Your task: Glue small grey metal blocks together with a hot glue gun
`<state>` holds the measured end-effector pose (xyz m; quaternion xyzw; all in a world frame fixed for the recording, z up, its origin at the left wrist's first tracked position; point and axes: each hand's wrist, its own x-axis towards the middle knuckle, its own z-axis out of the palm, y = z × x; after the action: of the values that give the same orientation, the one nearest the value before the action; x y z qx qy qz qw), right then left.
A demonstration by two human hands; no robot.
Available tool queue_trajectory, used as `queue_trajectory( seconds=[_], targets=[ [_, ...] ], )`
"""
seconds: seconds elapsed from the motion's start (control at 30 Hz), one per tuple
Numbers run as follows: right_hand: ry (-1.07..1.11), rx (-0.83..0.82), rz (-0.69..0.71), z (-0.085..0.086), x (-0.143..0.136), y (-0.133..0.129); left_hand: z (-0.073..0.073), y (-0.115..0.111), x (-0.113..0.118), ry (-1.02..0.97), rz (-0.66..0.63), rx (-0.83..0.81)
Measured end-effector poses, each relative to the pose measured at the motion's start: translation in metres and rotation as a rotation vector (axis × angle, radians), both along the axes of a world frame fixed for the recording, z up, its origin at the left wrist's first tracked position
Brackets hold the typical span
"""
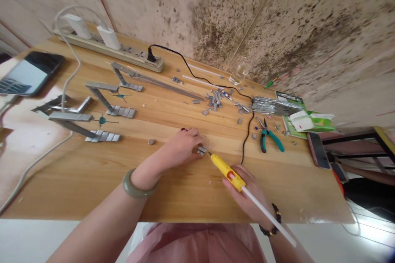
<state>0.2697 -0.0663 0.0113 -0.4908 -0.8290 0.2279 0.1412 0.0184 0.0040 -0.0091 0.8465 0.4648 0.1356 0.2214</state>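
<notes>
My left hand (pixel 182 146), with a pale green bangle at the wrist, is closed on small grey blocks (pixel 201 151) low over the middle of the wooden table. From the right, my right hand (pixel 247 193) is wrapped round a yellow glue gun (pixel 227 171). A long white glue stick (pixel 268 215) sticks out of its back. The gun's nozzle points at the grey blocks, a small gap away. Beyond my hands lies a pile of loose grey pieces (pixel 215 99). A round grey piece (pixel 151 141) rests left of my left hand.
Grey angled stands (pixel 101 98) occupy the left, near a phone (pixel 31 73) and a white cable. A power strip (pixel 123 54) lies at the back. Pliers (pixel 271 136), a wire bundle (pixel 274 105), a green packet (pixel 317 121) and another phone (pixel 318 151) are at right. A person's arm (pixel 367 174) shows far right.
</notes>
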Motion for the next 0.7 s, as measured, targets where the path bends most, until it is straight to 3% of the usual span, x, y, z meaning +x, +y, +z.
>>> queue_trajectory(
  seconds=[0.27, 0.7],
  targets=[
    [0.007, -0.032, 0.012, 0.001, -0.005, 0.000, -0.004, -0.001, 0.002, 0.007, 0.039, 0.038],
    [0.002, -0.010, 0.019, -0.004, -0.013, 0.002, -0.003, 0.000, -0.002, -0.042, -0.017, 0.000]
  ],
)
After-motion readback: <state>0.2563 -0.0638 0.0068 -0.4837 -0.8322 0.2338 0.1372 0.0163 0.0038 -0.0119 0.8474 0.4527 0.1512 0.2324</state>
